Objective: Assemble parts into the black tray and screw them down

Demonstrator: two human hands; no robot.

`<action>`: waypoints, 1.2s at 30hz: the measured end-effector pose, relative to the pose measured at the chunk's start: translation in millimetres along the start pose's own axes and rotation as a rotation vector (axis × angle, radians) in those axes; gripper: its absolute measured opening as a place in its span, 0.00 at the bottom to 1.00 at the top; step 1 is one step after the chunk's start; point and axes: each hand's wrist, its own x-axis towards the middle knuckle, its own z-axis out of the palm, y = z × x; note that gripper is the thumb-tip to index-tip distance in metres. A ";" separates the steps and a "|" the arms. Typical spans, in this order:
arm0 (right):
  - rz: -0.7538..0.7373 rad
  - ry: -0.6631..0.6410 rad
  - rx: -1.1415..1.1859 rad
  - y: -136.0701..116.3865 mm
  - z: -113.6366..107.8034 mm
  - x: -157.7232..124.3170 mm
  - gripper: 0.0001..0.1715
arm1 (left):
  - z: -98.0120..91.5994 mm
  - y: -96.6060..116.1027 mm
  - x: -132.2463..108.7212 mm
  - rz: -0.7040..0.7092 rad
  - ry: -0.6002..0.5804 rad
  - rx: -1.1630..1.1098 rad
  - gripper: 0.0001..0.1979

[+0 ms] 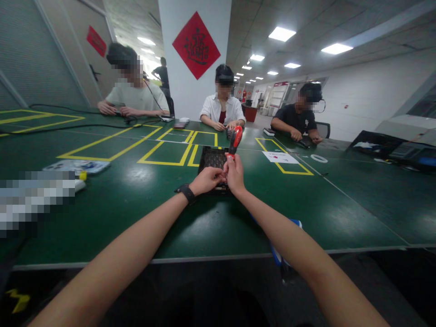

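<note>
A black open case with a patterned inner floor lies on the green table in front of me. My right hand is closed around the lower part of a screwdriver, whose red and black handle sticks up above the fist. The screwdriver's shaft and tip are hidden by my fingers. Over the near part of the case, my left hand has its fingers pinched together right beside the right hand. Whatever those fingertips hold is too small to make out. A dark band sits on the left wrist.
Yellow tape rectangles mark the green table. A white sheet and a tape roll lie to the right. A blue-and-white object is partly behind my right forearm. Three people sit across the table, hands on small items.
</note>
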 end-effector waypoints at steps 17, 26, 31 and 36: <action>-0.009 0.025 -0.002 -1.9 0.5 -0.7 0.18 | 0.8 2.9 -2.3 0.019 0.038 0.084 0.08; -0.012 -0.017 0.016 2.1 1.5 -1.0 0.19 | 1.9 -1.4 -0.6 0.081 0.009 0.067 0.05; -0.022 0.022 0.008 -0.1 2.2 -3.4 0.19 | 1.9 1.3 -1.1 0.055 0.039 0.055 0.06; -0.027 0.028 0.003 -2.0 1.7 -3.6 0.19 | 2.1 2.3 -1.1 0.009 0.021 0.057 0.07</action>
